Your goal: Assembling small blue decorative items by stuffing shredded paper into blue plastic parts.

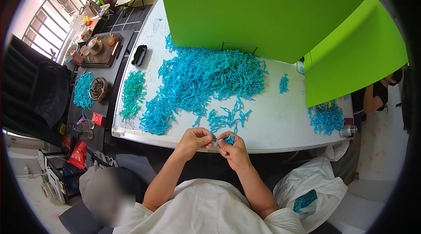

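Both of my hands meet fingertip to fingertip over the table's near edge. My right hand is closed, with several small blue plastic pieces showing at its curled fingers. My left hand is pinched against the right fingertips; what lies in the pinch is too small to make out. Just beyond, a loose scatter of narrow blue pieces lies on the white table. Behind it spreads a large heap of blue and teal pieces. Left of that heap is a smaller greenish pile.
Tall green panels stand across the table's back and right. A black tray sits at the left. More blue pieces lie at right, near a metal canister. A white bag is beside me. Another person is partly behind the right panel.
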A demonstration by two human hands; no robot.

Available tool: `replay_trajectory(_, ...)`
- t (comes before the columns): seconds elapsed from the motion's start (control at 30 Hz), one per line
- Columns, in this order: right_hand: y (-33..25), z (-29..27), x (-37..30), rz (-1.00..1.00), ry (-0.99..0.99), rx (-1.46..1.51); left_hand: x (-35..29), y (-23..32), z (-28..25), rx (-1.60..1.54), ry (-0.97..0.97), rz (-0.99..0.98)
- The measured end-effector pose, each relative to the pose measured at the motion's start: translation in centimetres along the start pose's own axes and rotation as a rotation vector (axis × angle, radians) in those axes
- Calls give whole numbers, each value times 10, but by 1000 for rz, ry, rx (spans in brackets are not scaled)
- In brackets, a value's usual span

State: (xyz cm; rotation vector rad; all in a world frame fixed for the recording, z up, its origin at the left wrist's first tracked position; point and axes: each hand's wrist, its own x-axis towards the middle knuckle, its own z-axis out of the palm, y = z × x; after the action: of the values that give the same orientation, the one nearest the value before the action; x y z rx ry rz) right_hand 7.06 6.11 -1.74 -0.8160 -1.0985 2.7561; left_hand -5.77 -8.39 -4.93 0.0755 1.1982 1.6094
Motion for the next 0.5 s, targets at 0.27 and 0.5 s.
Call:
replay_trajectory(0.27, 1, 0, -2, -20, 6, -60, -3, -9, 11, 29, 63, 73)
replay_trajectory(0.5, 5, -5, -1, 1, 16, -40, -3, -11, 15, 19, 79, 53)
